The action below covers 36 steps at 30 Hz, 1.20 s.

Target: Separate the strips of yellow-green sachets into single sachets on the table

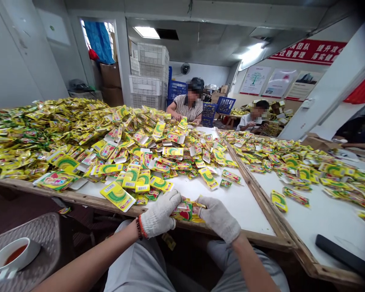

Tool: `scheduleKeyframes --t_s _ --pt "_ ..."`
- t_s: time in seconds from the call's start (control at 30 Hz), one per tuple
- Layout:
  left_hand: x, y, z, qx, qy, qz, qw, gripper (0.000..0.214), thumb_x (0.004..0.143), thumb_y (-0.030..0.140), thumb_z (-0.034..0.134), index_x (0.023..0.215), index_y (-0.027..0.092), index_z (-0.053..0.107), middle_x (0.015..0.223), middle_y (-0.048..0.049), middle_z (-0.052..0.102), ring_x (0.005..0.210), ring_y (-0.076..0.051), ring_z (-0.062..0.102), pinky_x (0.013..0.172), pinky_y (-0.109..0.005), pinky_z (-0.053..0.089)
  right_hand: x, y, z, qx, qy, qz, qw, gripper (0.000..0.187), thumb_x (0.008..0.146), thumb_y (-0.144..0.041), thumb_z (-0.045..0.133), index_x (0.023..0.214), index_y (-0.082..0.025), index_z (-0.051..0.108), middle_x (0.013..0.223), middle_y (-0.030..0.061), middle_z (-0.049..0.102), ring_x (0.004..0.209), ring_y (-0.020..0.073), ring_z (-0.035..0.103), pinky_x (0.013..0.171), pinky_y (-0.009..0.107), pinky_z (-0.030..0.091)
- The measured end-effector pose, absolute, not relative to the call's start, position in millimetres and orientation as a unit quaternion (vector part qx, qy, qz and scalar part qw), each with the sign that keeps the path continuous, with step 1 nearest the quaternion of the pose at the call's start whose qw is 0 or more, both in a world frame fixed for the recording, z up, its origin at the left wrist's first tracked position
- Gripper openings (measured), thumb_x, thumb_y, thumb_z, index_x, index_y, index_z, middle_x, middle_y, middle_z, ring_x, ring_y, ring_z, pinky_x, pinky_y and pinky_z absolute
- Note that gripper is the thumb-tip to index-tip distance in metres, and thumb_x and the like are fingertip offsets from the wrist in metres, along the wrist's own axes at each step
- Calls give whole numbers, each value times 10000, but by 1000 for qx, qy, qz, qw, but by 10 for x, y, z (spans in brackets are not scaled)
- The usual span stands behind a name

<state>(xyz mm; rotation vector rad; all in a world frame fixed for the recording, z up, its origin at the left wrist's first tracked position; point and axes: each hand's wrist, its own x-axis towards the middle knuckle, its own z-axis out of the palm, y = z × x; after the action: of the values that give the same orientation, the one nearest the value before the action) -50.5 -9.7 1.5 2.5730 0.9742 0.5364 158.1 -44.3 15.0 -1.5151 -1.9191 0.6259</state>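
Note:
My left hand (160, 214), in a white knit glove with a beaded bracelet at the wrist, is closed around one end of a small yellow and green packet (184, 211) with a red picture on it. The other end is pinched by my gloved right hand (220, 219). Both hands are at the front edge of the white table (231, 202). Just beyond them lies a heap of printed yellow cartons (130, 176), some with open flaps. Shiny yellow-green sachets (33, 134) are piled up at the left. My fingers partly cover the packet.
A wooden strip (252, 178) divides the table. More packets (292, 162) and a black object (343, 253) lie right of it. A cup of reddish liquid (15, 257) stands on a stool (53, 243) at left. A person in a striped top (187, 106) sits across the table.

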Motion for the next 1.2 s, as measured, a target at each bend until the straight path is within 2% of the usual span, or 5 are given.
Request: scheduleKeyframes --t_s 0.3,0.53,0.77,1.07,1.2 --pt "-370 -122 31 891 353 223 176 694 534 86 526 1212 205 439 1108 -75 474 1026 -245 455 887 -379 416 1644 -482 98 -621 -646 263 358 230 782 -333 509 830 -192 685 687 15 682 567 155 568 530 246 429" --pt "-347 -154 -56 912 329 206 134 738 526 79 530 1246 211 429 1124 -73 475 1012 -253 443 861 -382 422 1614 -546 70 -637 -636 274 338 225 701 -294 503 502 -210 565 448 -14 529 458 125 469 472 238 348" --pt "-355 -202 -77 905 354 191 137 745 544 80 525 1269 215 416 1138 -82 471 1026 -264 437 873 -397 416 1571 -800 53 -546 -522 561 340 570 778 -530 529 1179 -128 577 472 -25 586 383 97 437 407 194 278" --pt "-245 -218 -179 895 344 204 196 716 582 110 568 1279 209 434 1139 -82 495 1023 -253 470 883 -377 431 1503 -684 -102 -633 -575 390 341 313 765 -455 558 586 -198 562 365 -46 496 364 96 430 416 213 311" --pt "-185 74 -24 865 347 285 225 670 667 273 675 1289 197 438 1145 -93 503 982 -235 503 857 -345 440 1887 -420 143 -642 -537 313 449 214 682 -385 656 595 -194 612 425 -41 525 390 103 455 409 227 341"
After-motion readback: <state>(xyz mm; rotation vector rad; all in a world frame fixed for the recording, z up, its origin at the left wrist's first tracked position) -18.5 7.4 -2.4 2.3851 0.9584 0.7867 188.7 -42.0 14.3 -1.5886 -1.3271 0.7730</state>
